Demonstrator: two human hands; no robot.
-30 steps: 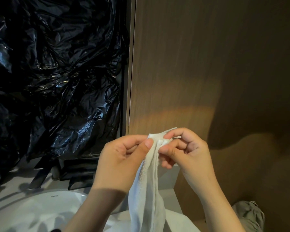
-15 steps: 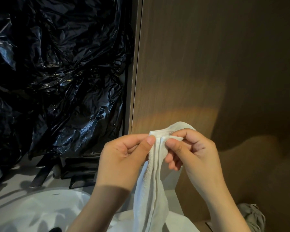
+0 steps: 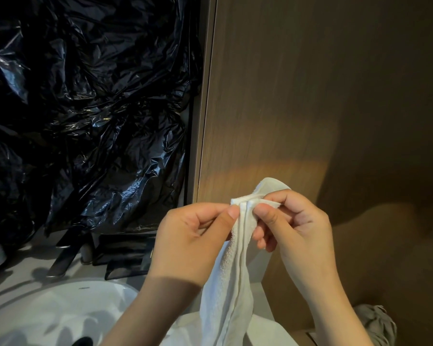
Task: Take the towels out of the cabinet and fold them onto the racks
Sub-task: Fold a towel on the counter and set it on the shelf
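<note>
Closest in, both forearms rise from the bottom edge and meet at a white towel [image 3: 226,295]. The left hand [image 3: 193,236] pinches the towel's top hem between its thumb and curled fingers, on the left side of the gathered edge. The right hand [image 3: 294,224] pinches the same hem just beside it, thumb in front and fingers curled behind, so the two thumbs sit close together with a narrow strip of hem between them. A loop of the cloth stands up behind the right hand's knuckles. From the pinched edge the towel hangs straight down in long folds between the wrists and runs out of view at the bottom.

Below and to the left lies a white sink basin [image 3: 48,310], set in a pale countertop [image 3: 15,278]. At lower right, past the right forearm, a bunched grey cloth [image 3: 378,323] shows at floor level.

Further back on the countertop stand a dark faucet [image 3: 63,255] and, near it, flat black tray-like pieces [image 3: 125,253]; what they are I cannot tell.

Behind those, crumpled black plastic sheeting [image 3: 85,96] fills the upper left. A brown wood-grain panel [image 3: 310,96] fills the right, its vertical edge meeting the sheeting, with a warm band of light across it just above the hands.
</note>
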